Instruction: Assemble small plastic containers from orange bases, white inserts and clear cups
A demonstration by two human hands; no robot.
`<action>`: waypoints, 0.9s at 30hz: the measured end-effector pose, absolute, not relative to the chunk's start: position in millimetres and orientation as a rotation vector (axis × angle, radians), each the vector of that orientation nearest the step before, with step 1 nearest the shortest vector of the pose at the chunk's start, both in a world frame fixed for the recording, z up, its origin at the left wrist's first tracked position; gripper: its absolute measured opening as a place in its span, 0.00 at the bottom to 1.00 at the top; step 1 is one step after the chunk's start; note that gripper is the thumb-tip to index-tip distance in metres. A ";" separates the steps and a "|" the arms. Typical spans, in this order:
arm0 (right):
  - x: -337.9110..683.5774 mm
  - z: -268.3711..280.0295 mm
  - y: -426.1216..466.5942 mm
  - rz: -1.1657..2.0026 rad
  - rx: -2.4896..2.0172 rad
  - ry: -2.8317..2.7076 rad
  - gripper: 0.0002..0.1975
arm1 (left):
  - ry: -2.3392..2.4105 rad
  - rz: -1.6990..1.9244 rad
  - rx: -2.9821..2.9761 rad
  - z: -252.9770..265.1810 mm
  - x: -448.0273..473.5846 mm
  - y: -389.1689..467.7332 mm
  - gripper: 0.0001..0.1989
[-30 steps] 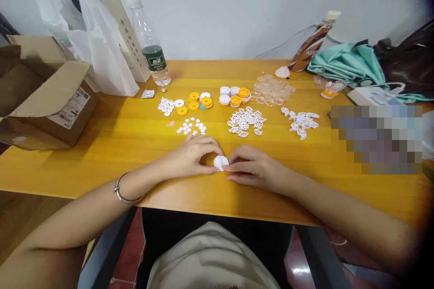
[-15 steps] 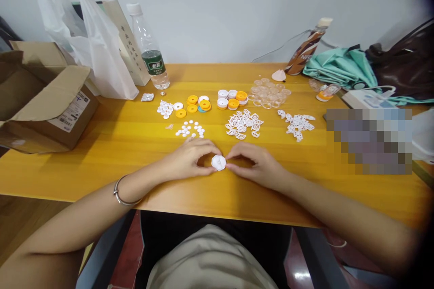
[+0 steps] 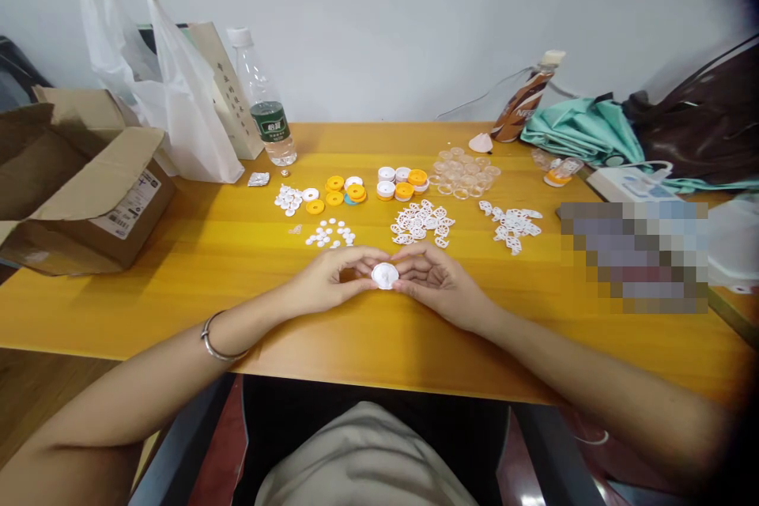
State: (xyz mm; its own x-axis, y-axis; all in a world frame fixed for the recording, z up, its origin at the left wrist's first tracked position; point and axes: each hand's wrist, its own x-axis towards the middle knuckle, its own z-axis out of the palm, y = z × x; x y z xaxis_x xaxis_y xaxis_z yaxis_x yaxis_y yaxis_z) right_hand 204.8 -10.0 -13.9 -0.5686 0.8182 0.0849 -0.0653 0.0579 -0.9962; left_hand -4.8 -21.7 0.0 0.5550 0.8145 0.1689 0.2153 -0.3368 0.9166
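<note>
Between my two hands, over the near part of the wooden table [image 3: 332,340], is a small white round plastic piece [image 3: 385,276] with a raised centre. The thumb and fingers of my left hand [image 3: 332,278] grip its left edge. My right hand [image 3: 442,285] pinches its right edge, with the other fingers curled behind. Just beyond my left hand lie small white discs [image 3: 330,232]. White openwork pieces [image 3: 422,221] form a pile past my right hand, and a second pile of white cut-out pieces [image 3: 511,224] lies farther right.
Stacked orange and white wheels [image 3: 403,183], loose orange discs [image 3: 335,198] and clear rings [image 3: 465,172] lie farther back. At left stand a cardboard box [image 3: 88,198], a white plastic bag [image 3: 195,118] and a water bottle [image 3: 266,111]. A brown bottle [image 3: 525,103] and green cloth [image 3: 584,126] are at right.
The white round piece has been tilted between my hands. My right hand's fingers have curled in closer around it. The whole view has shifted slightly.
</note>
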 end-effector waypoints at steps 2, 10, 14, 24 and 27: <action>205.3 -14.5 -9.4 1.587 -0.785 -1.653 0.13 | 0.836 0.822 1.778 -3.1 -4.2 -21.1 0.14; 204.3 -14.1 -10.0 1.626 -0.808 -1.623 0.17 | 0.833 0.828 1.693 -6.3 -2.6 -21.2 0.13; 203.8 -14.0 -8.5 1.614 -0.837 -1.617 0.18 | 0.887 0.833 1.904 2.0 -4.2 -23.0 0.17; 204.2 -15.3 -5.3 1.624 -0.885 -1.577 0.19 | 1.621 0.812 2.464 27.5 -24.9 51.5 0.11; 205.0 -16.3 -4.0 1.619 -0.893 -1.589 0.19 | 1.830 0.662 2.457 27.3 -19.8 79.5 0.12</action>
